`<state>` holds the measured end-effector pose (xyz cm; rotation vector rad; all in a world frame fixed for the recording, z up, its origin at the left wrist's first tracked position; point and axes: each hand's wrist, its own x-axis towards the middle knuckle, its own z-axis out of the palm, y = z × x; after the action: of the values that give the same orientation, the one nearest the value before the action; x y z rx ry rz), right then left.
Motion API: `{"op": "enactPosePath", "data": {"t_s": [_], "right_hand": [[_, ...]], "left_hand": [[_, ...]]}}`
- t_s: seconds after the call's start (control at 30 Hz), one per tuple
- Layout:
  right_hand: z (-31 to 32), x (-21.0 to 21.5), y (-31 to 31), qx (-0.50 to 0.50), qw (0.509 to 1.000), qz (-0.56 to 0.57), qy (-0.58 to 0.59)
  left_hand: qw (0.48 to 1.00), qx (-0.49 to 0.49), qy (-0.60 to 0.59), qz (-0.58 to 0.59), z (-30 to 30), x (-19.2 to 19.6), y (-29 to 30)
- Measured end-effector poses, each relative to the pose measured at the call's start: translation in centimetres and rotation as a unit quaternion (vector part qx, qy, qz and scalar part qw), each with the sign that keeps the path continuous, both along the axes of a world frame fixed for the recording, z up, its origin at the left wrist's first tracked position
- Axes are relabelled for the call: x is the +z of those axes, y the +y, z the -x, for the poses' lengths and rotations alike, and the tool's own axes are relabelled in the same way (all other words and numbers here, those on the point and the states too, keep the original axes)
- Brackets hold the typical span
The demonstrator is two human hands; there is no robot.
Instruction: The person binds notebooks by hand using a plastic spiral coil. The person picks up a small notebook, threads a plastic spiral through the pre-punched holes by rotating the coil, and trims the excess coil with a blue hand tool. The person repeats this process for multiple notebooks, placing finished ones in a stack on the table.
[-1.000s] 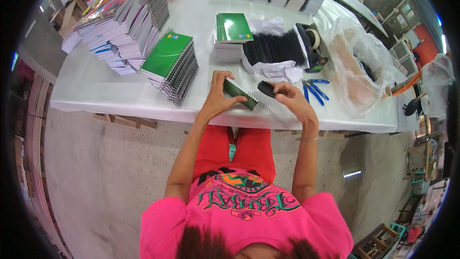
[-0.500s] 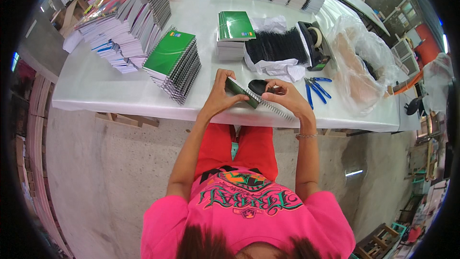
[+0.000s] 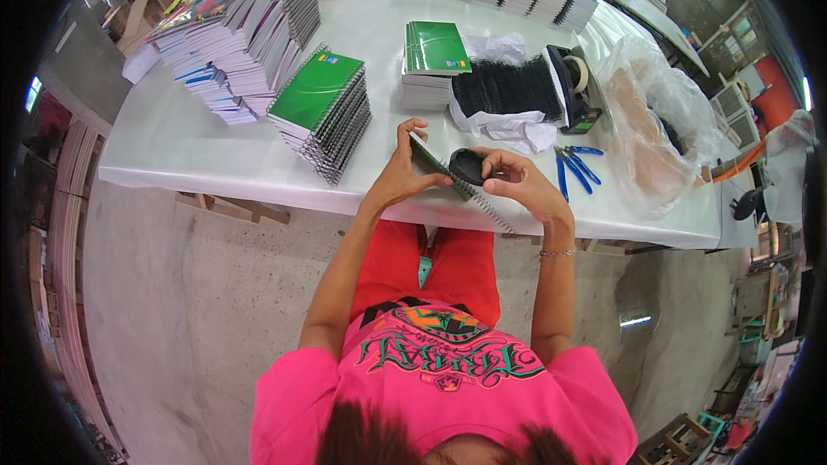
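Near the front edge of the table, my left hand [image 3: 403, 176] grips a small green notebook [image 3: 427, 155], tilted with its edge up, thumb on the near face and fingers behind. A wire spiral coil [image 3: 493, 211] runs along the notebook's edge, its free tail sticking out toward the lower right. Between the fingers of my right hand [image 3: 524, 187] is a round black disc-shaped piece [image 3: 466, 167], held against or very close to the coil. Whether disc and coil touch cannot be made out.
On the white table [image 3: 224, 151], coil-bound green notebooks [image 3: 314, 90] stand left, unbound ones [image 3: 435, 52] ahead. Black coils [image 3: 504, 86] lie on paper beside a tape dispenser [image 3: 575, 86]. Blue-handled pliers [image 3: 577, 168] and a plastic bag [image 3: 659, 129] are right; taller notebook piles [image 3: 233, 43] rise far left.
The view has shifted slightly. My right hand has tilted the black disc so more of its round face shows. The coil's free tail now points more steeply down and sits closer to the notebook.
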<state>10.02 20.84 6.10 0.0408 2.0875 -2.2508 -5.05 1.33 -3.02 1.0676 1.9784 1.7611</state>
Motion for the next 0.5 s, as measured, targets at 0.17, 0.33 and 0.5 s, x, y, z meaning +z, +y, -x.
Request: {"op": "enactPosePath", "data": {"t_s": [0.17,0.33,0.5], "right_hand": [[1.2,-0.1,0.0,0.014,0.99,-0.134,-0.036],[1.6,-2.3,0.6,-0.017,0.995,0.096,0.007],[2.3,-1.6,0.0,-0.035,0.998,0.051,-0.013]], "left_hand": [[1.0,-0.025,0.011,-0.004,0.5,-1.1,-0.2],[1.0,-0.025,0.009,-0.001,0.4,-0.7,0.2],[1.0,-0.027,0.007,-0.003,0.4,-0.9,0.0]]}}
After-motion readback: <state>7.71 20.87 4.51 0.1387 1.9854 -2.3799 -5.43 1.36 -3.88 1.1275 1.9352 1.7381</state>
